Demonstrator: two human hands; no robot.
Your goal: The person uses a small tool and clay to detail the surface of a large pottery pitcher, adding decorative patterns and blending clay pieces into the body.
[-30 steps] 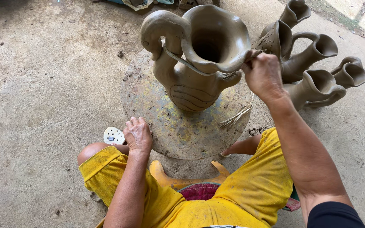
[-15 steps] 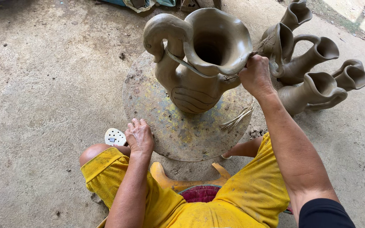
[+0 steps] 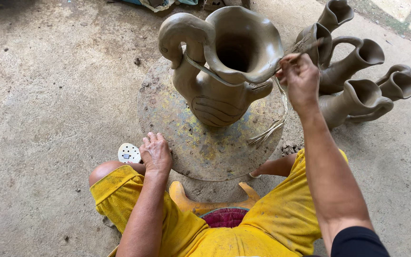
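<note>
A large grey unfired clay vase [image 3: 224, 66] with a swan-neck handle and a flared, wavy rim stands on a round, paint-stained turntable [image 3: 200, 143]. My right hand [image 3: 299, 81] is at the vase's right rim, fingers pinched on a thin stick tool [image 3: 305, 50] that points up and right. A pale fibre strip hangs below that hand and trails onto the disc. My left hand [image 3: 155, 152] rests flat on the near left edge of the turntable, holding nothing.
Several smaller clay jugs [image 3: 353, 71] with flared mouths stand and lie at the right of the turntable. A small white spotted object [image 3: 129, 153] lies by my left knee. My yellow shorts and a wooden stool fill the bottom; bare concrete floor lies at the left.
The vase has turned a little on the disc, its swan neck shifting. My right hand stays at the rim with the stick. My left hand keeps its place on the disc edge.
</note>
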